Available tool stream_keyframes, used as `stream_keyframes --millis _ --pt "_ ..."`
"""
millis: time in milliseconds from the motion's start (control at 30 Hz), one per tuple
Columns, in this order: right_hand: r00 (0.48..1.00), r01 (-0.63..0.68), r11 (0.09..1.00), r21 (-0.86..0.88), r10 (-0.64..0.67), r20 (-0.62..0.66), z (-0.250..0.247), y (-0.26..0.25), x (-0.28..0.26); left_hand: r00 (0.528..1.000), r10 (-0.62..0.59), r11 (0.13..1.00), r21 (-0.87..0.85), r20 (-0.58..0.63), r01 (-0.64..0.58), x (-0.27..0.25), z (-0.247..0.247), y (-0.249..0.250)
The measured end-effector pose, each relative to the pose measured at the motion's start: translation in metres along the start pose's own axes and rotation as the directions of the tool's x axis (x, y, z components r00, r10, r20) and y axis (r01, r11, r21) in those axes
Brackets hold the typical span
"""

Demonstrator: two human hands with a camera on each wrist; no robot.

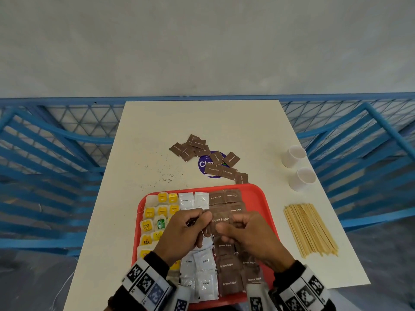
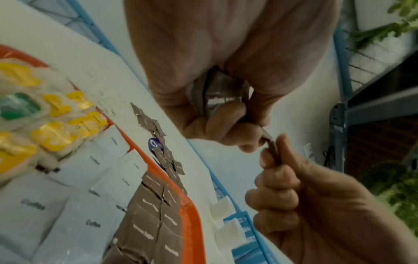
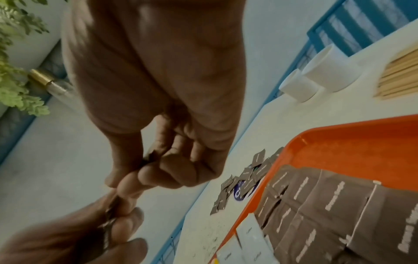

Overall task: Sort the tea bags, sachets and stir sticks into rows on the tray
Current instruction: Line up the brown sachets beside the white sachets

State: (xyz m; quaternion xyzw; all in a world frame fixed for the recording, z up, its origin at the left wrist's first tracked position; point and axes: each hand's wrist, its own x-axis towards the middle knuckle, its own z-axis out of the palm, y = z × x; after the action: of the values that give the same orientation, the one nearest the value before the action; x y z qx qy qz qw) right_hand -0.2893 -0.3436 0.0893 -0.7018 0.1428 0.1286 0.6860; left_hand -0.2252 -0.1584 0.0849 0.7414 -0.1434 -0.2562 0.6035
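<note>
Glossy plastic tray, matt paper sachets, wooden stir sticks.

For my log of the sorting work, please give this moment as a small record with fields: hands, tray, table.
left hand: grips brown sugar sachets
right hand: pinches the same sachets
tray: red; tea bags left, coffee sachets middle, brown sugar rows right
table: loose brown sachets, stir sticks, two white cups

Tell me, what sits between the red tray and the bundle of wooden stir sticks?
Nothing: the head view shows bare table between the tray and the stir sticks.
</note>
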Motion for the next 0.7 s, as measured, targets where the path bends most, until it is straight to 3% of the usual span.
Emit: stream_keyframes --millis 100,200,367,467,567,700 --pt "0.999 -0.017 1.000 -0.017 0.016 -0.035 -0.017 0.004 -0.005 0.997 -0.069 0.984 -0.162 0.022 0.071 -0.001 -0.003 -0.004" --pt "0.998 0.014 0.998 0.059 -0.011 -0.059 -0.023 0.005 -0.008 0.995 -0.076 0.976 -0.200 0.068 0.088 -0.001 -0.005 -0.006" --pt "0.981 0.113 0.992 0.057 -0.103 -0.164 -0.010 -0.005 0.000 0.990 -0.030 0.992 -0.118 0.137 0.046 0.003 0.002 -0.001" --pt "0.971 0.114 0.987 0.112 -0.087 -0.222 -0.012 -0.005 0.000 0.985 -0.016 1.000 -0.015 0.172 0.019 0.006 0.006 0.002" --pt "0.973 0.055 0.991 0.125 -0.025 -0.230 -0.018 0.001 -0.002 0.975 -0.049 0.998 0.036 0.215 0.042 0.005 0.009 0.002" --pt "0.984 -0.057 0.994 0.094 0.072 -0.161 -0.021 0.020 -0.008 0.982 -0.097 0.995 0.026 0.159 0.094 0.006 0.015 -0.013"
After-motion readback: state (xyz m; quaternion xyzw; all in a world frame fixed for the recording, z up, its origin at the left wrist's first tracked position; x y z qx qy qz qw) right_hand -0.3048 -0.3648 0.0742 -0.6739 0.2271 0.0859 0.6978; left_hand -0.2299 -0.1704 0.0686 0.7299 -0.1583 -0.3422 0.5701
